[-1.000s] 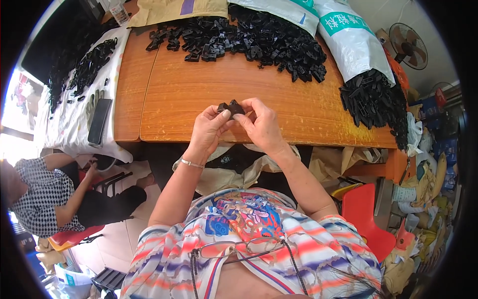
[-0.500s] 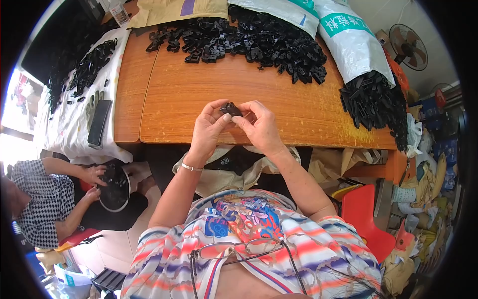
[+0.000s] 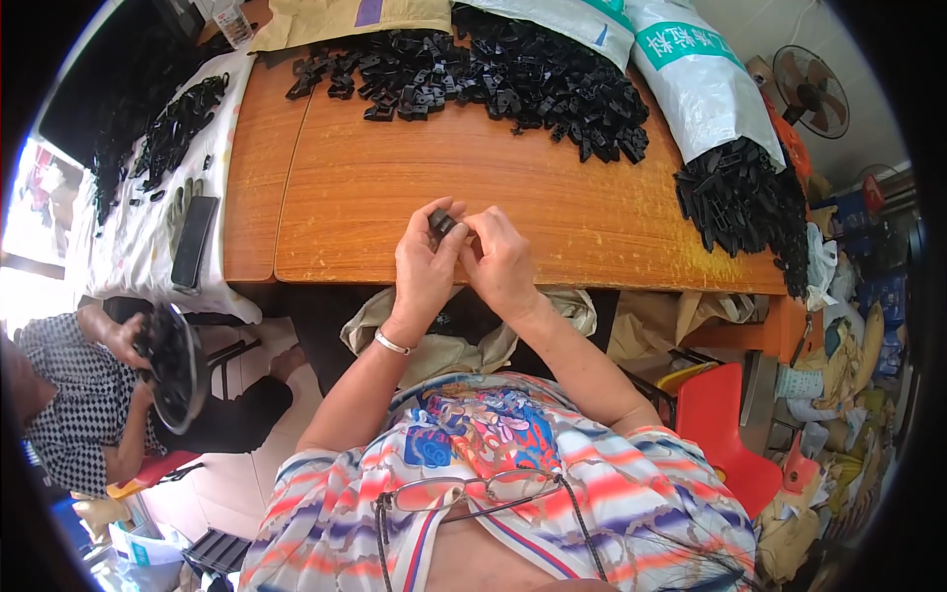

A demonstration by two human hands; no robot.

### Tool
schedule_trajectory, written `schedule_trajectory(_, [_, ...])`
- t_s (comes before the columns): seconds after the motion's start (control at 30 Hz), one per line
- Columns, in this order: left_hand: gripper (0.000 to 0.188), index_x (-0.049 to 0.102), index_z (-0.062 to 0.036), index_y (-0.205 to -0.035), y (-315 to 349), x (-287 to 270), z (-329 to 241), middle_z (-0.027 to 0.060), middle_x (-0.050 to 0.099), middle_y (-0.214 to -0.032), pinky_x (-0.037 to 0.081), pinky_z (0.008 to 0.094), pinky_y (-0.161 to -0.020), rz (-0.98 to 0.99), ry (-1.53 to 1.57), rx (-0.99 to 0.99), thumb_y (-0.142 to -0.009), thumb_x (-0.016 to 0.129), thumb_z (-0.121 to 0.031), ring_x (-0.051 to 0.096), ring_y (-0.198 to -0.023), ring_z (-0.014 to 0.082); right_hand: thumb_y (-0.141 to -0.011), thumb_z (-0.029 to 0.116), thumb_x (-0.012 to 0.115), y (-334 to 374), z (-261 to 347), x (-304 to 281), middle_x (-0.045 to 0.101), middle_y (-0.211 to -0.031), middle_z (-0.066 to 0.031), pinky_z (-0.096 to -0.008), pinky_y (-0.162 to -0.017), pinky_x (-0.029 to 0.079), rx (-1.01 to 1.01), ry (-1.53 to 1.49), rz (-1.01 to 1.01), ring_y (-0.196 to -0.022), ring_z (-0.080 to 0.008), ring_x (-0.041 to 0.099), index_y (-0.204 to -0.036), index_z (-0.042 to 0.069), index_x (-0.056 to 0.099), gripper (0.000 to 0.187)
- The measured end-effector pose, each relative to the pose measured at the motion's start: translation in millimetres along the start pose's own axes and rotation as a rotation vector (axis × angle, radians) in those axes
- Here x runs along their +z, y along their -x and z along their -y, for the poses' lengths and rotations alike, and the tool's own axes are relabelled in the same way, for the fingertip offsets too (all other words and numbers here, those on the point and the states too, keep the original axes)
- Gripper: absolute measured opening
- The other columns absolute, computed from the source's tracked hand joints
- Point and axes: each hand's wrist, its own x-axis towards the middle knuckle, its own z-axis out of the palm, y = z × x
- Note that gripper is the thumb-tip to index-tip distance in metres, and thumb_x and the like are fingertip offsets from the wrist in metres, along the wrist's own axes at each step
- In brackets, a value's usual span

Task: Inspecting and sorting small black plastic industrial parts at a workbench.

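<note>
A small black plastic part sits pinched between the thumb and fingers of my left hand, above the near edge of the wooden table. Close against it, my right hand has its fingers bent and drawn together; whatever lies in them, if anything, is hidden. At the far side of the table spreads a heap of similar black plastic parts. Longer black strips spill from a white sack at the right.
An open woven sack hangs below the table edge. At the left, another person holds a round tray of black pieces. A red chair stands at my right. Black parts and a glove lie on a white cloth.
My right hand has turned and its fingers have closed in beside my left. The black part has shifted slightly left within my left hand. The other person has lifted and tilted the round tray.
</note>
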Motion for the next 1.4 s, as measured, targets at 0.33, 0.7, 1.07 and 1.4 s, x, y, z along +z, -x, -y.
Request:
schedule_trajectory(0.33, [0.019,0.06,0.0023,-0.108,21.6,-20.0,0.8,0.0128,0.069,-0.086,0.052,0.0297,-0.069,0.16,-0.312,-0.009,-0.092,0.06,-0.009,0.066,-0.076,0.0158,-0.076,0.01,0.074,-13.9,-18.7,-46.3,0.066,-0.074,-0.0098,-0.0301,-0.061,0.05,0.408,-0.277,0.598,-0.067,-0.0168,0.062,-0.09,-0.001,0.064,0.021])
schedule_trajectory(0.7, [0.038,0.063,-0.0022,-0.105,36.0,-40.6,-33.6,0.0153,0.064,-0.093,0.05,0.0405,-0.074,0.381,-0.76,0.39,-0.073,0.078,-0.016,0.061,-0.085,0.0348,-0.082,0.013,0.069,-110.8,-123.1,-46.1,0.058,-0.109,-0.0159,-0.0439,-0.08,0.052,0.171,0.456,0.147,-0.092,-0.0369,0.063,-0.107,0.006,0.065,0.027])
schedule_trajectory(1.07, [0.034,0.06,-0.0038,-0.111,-173.4,-40.5,3.6,0.0163,0.057,-0.112,0.048,0.0411,-0.085,-0.079,-1.005,0.318,-0.081,0.071,-0.015,0.058,-0.101,0.0334,-0.075,0.007,0.072,-101.2,-120.5,-25.8,0.055,-0.099,-0.0183,-0.0454,-0.072,0.051,0.046,0.36,0.198,-0.083,-0.0389,0.061,-0.085,0.003,0.059,0.016])
schedule_trajectory(1.4, [0.022,0.065,-0.0061,-0.1,-164.0,-37.6,23.9,0.0096,0.062,-0.1,0.05,0.0374,-0.081,0.051,-1.209,0.426,-0.081,0.07,-0.015,0.059,-0.096,0.0283,-0.072,0.004,0.073,-63.2,-94.2,-48.2,0.061,-0.097,-0.0177,-0.0437,-0.078,0.049,0.08,0.345,0.256,-0.094,-0.0391,0.059,-0.096,0.003,0.063,0.026])
